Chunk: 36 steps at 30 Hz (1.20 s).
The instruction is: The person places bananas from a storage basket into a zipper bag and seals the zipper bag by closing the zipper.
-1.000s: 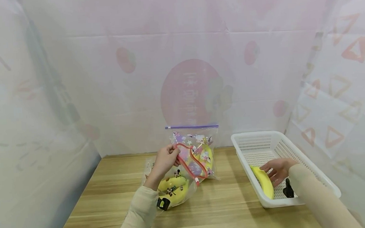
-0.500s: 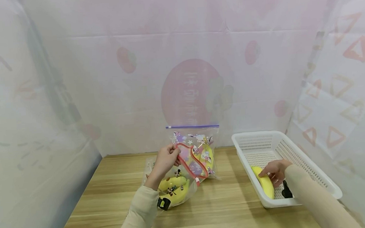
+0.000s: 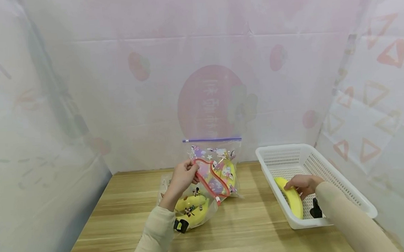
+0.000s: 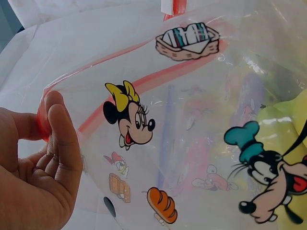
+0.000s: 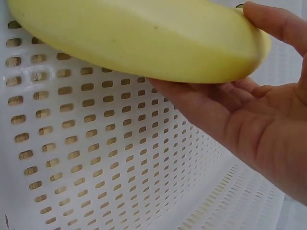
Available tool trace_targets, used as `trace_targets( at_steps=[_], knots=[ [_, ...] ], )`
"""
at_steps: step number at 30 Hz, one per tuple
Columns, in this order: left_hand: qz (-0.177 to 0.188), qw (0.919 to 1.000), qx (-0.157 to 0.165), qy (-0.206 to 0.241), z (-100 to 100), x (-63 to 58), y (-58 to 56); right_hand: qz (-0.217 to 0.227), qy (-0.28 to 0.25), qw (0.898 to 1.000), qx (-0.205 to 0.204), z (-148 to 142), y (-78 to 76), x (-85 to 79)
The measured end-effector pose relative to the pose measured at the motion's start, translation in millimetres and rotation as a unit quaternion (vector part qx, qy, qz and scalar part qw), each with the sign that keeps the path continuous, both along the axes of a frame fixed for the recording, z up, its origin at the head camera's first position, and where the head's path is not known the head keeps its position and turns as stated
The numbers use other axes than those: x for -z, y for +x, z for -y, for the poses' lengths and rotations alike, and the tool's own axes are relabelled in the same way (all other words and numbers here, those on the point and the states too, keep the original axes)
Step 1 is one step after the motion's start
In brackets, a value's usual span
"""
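In the head view my left hand [image 3: 184, 177] pinches the red rim of a clear zip bag [image 4: 144, 167] printed with cartoon figures. The bag's mouth gapes, and yellow bananas [image 3: 193, 202] lie inside it. Over on the right, my right hand [image 3: 304, 184] holds a single yellow banana [image 3: 295, 205] within the white basket [image 3: 283, 207]. From the right wrist view, the thumb lies over one end of this banana while the other fingers are curled beneath it, partly hidden. The left wrist view has thumb and fingers pressed together on the bag's red edge.
A second zip bag [image 3: 214, 141], with a purple slider strip and something yellow inside, stands behind the first against the printed backdrop [image 3: 153, 105]. Wooden tabletop [image 3: 250, 229] lies between the bags and the basket. Black devices [image 3: 181, 225] show near both wrists.
My right hand has closed on the banana in the basket, and the banana's upper end has shifted slightly up and back. My left hand and the bag have stayed in place.
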<state>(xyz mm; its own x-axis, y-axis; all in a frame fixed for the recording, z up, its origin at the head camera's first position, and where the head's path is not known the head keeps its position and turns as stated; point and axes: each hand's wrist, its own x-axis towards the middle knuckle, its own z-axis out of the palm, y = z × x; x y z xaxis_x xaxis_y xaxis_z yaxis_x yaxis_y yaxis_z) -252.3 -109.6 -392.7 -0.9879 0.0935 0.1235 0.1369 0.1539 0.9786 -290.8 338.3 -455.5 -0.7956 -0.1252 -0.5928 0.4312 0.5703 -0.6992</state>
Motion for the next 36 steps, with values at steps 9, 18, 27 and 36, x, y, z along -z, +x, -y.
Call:
trace_targets(
  at_steps=[9,18,27,36],
  knots=[
    [-0.013,0.9999,0.0,0.0,0.5,-2.1,2.7,-0.025,-0.066,0.997,0.008,-7.4,-3.2,-1.5],
    [-0.004,1.0,0.0,0.005,1.0,-2.2,4.7,-0.028,-0.181,0.983,0.006,-8.4,-7.1,-20.0],
    [-0.01,0.9999,-0.005,0.005,1.0,-2.7,4.7,-0.024,-0.282,0.959,-0.027,-3.4,-10.0,-44.6],
    [-0.003,1.0,-0.003,0.008,2.3,-2.9,4.6,-0.056,-0.324,0.944,-0.012,23.1,-7.8,-72.8]
  ],
)
